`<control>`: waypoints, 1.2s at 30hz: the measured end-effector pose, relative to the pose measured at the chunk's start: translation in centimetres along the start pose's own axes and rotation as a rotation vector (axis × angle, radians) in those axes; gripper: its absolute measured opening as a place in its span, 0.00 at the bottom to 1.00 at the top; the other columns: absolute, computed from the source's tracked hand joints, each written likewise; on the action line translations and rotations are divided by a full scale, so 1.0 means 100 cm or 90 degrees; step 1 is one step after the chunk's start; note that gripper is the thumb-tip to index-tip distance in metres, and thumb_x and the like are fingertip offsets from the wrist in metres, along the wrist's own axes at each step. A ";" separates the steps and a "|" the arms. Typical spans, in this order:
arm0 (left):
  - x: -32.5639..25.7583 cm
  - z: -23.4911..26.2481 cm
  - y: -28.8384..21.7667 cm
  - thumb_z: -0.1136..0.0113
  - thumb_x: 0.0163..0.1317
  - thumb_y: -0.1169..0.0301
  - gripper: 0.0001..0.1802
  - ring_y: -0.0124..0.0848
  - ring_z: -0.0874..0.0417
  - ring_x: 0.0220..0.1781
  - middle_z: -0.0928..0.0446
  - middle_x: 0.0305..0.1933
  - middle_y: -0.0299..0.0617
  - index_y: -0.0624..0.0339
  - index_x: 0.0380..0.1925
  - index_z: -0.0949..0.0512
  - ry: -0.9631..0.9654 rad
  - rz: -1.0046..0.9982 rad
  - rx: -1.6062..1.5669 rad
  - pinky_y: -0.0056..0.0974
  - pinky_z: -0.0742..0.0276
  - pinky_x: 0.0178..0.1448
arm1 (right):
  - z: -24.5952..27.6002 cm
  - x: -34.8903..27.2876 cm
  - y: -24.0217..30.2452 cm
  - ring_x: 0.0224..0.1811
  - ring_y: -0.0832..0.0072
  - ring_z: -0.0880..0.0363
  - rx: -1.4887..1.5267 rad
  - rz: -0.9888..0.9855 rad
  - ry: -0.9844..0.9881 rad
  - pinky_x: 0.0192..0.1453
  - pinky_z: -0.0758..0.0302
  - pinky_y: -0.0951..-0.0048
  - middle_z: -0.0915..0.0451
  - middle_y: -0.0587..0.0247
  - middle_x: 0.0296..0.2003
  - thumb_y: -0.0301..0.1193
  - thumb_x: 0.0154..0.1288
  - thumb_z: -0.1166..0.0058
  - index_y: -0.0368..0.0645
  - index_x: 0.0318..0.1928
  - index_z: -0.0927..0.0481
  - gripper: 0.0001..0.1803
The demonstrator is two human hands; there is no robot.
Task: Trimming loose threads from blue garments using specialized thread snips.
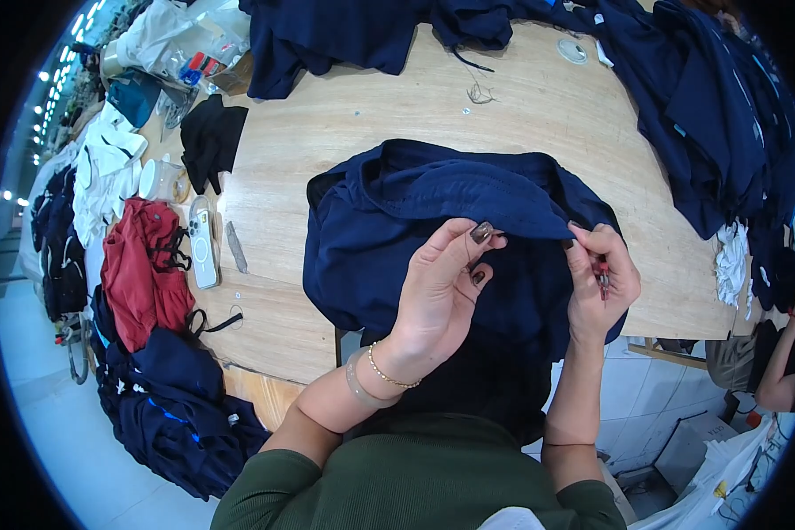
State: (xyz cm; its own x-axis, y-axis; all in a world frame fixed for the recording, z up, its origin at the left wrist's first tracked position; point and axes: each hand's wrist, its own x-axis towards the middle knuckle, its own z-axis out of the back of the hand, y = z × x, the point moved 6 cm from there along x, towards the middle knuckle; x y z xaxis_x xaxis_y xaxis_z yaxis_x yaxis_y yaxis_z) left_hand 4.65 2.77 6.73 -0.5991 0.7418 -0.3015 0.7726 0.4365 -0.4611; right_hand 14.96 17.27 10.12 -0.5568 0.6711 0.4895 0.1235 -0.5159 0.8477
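Observation:
A navy blue garment (450,265) lies bunched in front of me, its stitched waistband-like edge (477,190) folded up toward me. My left hand (437,291) is closed in a pinch at this edge, thumb and forefinger together; whether cloth or a loose thread sits between the tips is too small to tell. On the other side, my right hand (602,274) pinches the edge between thumb and forefinger, holding it raised. Tucked in the right palm is a small red-and-metal tool (602,277), mostly covered by the fingers.
The garment rests on a wooden table (274,177). Left of it are a phone (203,247), a grey strip (237,247), black cloth (212,141) and red clothing (146,274). Navy garments pile at the back (336,44) and right (698,106). Another person's arm (782,362) shows far right.

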 end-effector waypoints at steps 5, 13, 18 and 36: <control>0.026 0.047 0.015 0.51 0.68 0.81 0.13 0.26 0.18 0.51 0.18 0.45 0.39 0.64 0.50 0.23 -0.021 0.030 0.459 0.28 0.22 0.45 | -0.019 -0.009 -0.035 0.29 0.74 0.26 -0.055 -0.166 0.218 0.35 0.31 0.77 0.25 0.58 0.27 0.14 0.57 0.43 0.32 0.35 0.22 0.05; -0.011 0.049 -0.040 0.44 0.58 0.78 0.04 0.41 0.24 0.46 0.22 0.42 0.43 0.65 0.25 0.25 -0.040 -0.254 0.998 0.37 0.30 0.50 | 0.040 -0.014 -0.072 0.35 0.83 0.27 0.065 -0.323 -0.061 0.44 0.30 0.81 0.21 0.66 0.35 0.31 0.73 0.47 0.36 0.41 0.22 0.09; -0.014 0.011 -0.038 0.47 0.53 0.85 0.11 0.43 0.25 0.56 0.23 0.53 0.46 0.62 0.33 0.18 0.006 -0.444 0.955 0.41 0.29 0.57 | 0.098 -0.001 -0.098 0.41 0.62 0.19 -0.394 -0.307 -0.110 0.50 0.26 0.68 0.18 0.53 0.36 0.26 0.68 0.47 0.34 0.43 0.23 0.08; -0.024 0.023 -0.027 0.47 0.66 0.77 0.12 0.31 0.24 0.47 0.20 0.47 0.42 0.70 0.27 0.18 0.042 -0.410 0.962 0.31 0.30 0.46 | 0.336 -0.003 -0.173 0.57 0.57 0.31 -0.831 -0.369 -0.548 0.58 0.35 0.46 0.24 0.59 0.49 0.31 0.61 0.43 0.48 0.41 0.16 0.09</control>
State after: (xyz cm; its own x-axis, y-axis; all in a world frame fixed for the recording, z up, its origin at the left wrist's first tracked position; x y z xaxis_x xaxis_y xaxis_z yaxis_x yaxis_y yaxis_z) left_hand 3.51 -1.34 6.71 -0.6806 0.6823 0.2670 -0.5025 -0.1695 -0.8478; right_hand 40.60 43.89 2.16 0.3585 0.7684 0.5302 -0.8936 0.1180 0.4332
